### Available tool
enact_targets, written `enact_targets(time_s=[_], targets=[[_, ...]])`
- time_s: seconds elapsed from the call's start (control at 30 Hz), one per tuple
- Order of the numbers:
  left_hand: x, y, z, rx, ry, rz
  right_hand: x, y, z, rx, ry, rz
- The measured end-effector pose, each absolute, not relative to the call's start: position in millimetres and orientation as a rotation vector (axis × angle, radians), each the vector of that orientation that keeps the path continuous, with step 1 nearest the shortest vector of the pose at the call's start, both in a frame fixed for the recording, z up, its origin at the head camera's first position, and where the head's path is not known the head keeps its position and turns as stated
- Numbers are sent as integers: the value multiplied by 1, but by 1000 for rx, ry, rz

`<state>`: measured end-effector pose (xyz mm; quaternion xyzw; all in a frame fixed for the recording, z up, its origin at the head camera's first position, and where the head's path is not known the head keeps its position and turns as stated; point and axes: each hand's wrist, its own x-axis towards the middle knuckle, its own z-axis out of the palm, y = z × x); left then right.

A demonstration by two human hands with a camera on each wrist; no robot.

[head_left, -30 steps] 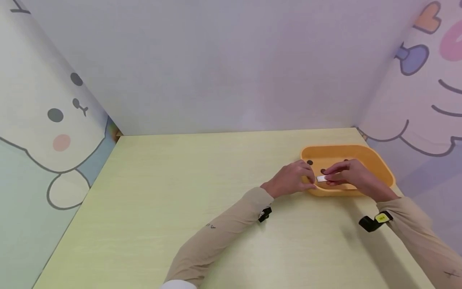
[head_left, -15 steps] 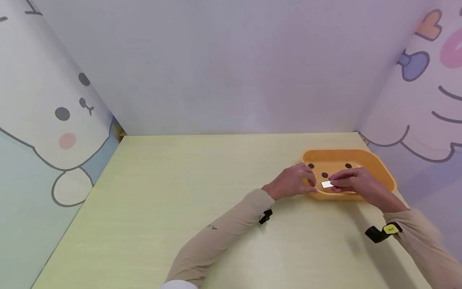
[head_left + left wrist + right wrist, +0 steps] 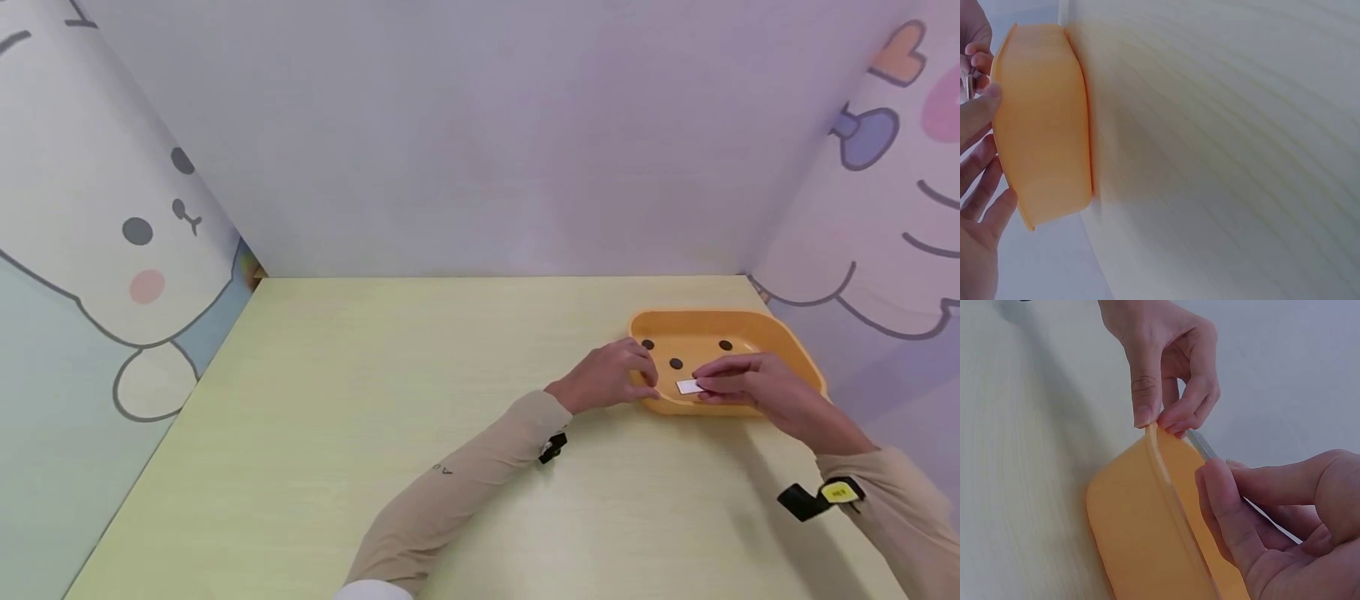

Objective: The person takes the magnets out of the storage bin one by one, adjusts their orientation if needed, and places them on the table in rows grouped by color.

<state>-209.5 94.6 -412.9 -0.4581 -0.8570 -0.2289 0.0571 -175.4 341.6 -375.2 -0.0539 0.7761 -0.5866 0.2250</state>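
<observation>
My left hand (image 3: 606, 377) pinches the rim of an orange plastic tray (image 3: 787, 346) at its near left corner. In the right wrist view, the thumb of that left hand (image 3: 1166, 362) lies outside the rim and the fingers inside. Between the thumb and fingers of my right hand (image 3: 783, 398) is a small flat rectangular piece (image 3: 687, 387), white on top, held over the tray. From the side, the piece (image 3: 1202, 445) looks thin and greyish; its kind is unclear. Several dark round spots, such as one dark spot (image 3: 677, 363), show on the tray floor.
The tray stands on a pale wooden table (image 3: 420, 375), near its far right corner. A plain light wall (image 3: 480, 150) rises behind the table. Cartoon-printed panels stand left (image 3: 135, 275) and right. A black strap with a yellow label (image 3: 837, 492) circles the right wrist.
My right hand has moved slightly right and towards me with the white piece pinched in it. More dark spots in the tray are uncovered. The left hand stays on the rim; the view has shifted a little.
</observation>
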Motion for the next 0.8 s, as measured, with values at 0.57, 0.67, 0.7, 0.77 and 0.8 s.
enact_targets(time_s=[0.57,0.67,0.7,0.77,0.8], targets=[[-212,95,-414,-1395,-2599,-689,-163,333,-373,-246,1936,-1723],[-212,95,-414,-1389,-2594,-693,-161,333,-374,-252,1939,-1715],[-212,95,-414,-1389,-2592,-695,-160,333,-374,-256,1935,-1715],[-212,96,-413,-1388,-2590,-700,-158,332,-374,-266,1926,-1715],[-211,96,-413,-1388,-2593,-704,-157,332,-374,-269,1918,-1717]])
